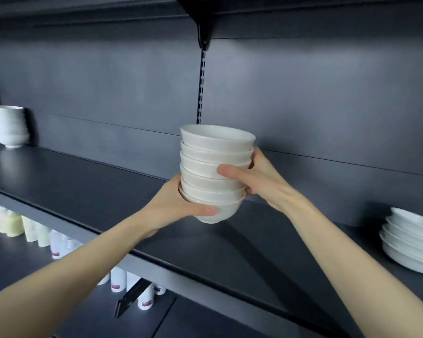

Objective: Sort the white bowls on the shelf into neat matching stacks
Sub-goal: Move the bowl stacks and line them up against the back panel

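Head view, one frame, listed from the centre outward

- Stack of small white bowls [215, 172]: centre of the frame, nested upright, held between your two hands over the dark shelf [83, 191]; you cannot tell whether its foot touches the board
- Your left hand [181, 203]: lower left of the stack, cupping the bottom bowl, thumb laid across its front; the other fingers are hidden behind the stack
- Your right hand [257, 181]: right of the stack, thumb pressed on the front at mid-height, fingers curled round the far side
- Stack of ribbed white bowls [7, 125]: upper left, standing on the same shelf, well apart
- Stack of shallow white bowls [410, 242]: right edge, on the shelf
- Slotted rail [202, 86]: top centre, upright on the back panel
- Bottles [34, 230]: lower left, in a row on the shelf below
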Motion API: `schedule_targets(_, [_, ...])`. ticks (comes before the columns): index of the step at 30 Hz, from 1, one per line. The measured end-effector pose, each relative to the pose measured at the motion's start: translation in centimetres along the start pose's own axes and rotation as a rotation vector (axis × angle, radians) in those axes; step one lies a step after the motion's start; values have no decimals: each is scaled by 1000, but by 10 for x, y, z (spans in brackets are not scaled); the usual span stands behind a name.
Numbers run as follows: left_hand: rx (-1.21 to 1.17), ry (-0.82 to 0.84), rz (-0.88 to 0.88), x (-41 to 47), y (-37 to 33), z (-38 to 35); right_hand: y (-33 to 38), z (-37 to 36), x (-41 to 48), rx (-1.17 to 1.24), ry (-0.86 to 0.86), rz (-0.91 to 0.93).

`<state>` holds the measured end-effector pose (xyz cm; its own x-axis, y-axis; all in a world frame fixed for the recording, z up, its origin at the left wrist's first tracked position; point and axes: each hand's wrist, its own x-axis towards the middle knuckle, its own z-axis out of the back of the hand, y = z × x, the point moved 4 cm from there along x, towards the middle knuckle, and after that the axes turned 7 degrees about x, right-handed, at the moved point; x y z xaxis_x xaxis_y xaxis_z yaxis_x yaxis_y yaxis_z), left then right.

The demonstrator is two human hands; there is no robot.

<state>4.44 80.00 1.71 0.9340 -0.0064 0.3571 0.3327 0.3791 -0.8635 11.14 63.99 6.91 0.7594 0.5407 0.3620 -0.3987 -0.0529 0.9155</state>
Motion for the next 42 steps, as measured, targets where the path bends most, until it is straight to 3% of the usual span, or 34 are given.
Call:
schedule_targets(13, [100, -120, 61, -57, 66, 237, 9, -233, 99, 63, 68, 30])
schedule_targets(42, [70, -95, 24, 89, 257, 567, -66, -473, 431, -3, 86, 28])
